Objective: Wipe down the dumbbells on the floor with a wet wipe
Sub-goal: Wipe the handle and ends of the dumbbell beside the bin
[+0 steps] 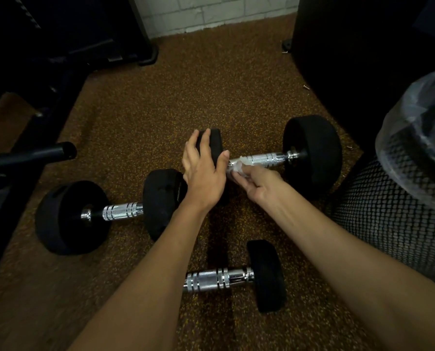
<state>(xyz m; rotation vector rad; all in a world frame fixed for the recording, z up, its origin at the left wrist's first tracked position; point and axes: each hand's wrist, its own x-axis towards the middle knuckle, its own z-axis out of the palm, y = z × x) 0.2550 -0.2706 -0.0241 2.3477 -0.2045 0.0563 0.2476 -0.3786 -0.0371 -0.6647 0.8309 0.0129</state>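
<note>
Left hand (203, 171), fingers straight, rests on the black end (216, 143) of a dumbbell (312, 153); right hand (258, 184) pinches a wet wipe (236, 166) against its chrome handle (264, 158).

We count three dumbbells: a far dumbbell (312, 153) just left of the one mesh bin (393, 219), a left dumbbell (120, 211) well left of it, and a near dumbbell (211, 278) left of its base. We count one wet wipe (236, 165) and two hands, a left hand (203, 173) and a right hand (259, 186).

**Dim gym corner, speckled floor**

A brown rubber floor (186, 92) flecked with yellow runs back to a white block wall (211, 13). Black equipment (59, 34) crowds the left side, with a black tube (34, 154) jutting in. At right stands a black mesh bin (393, 224) lined with clear plastic (419, 122). The light is low.
</note>
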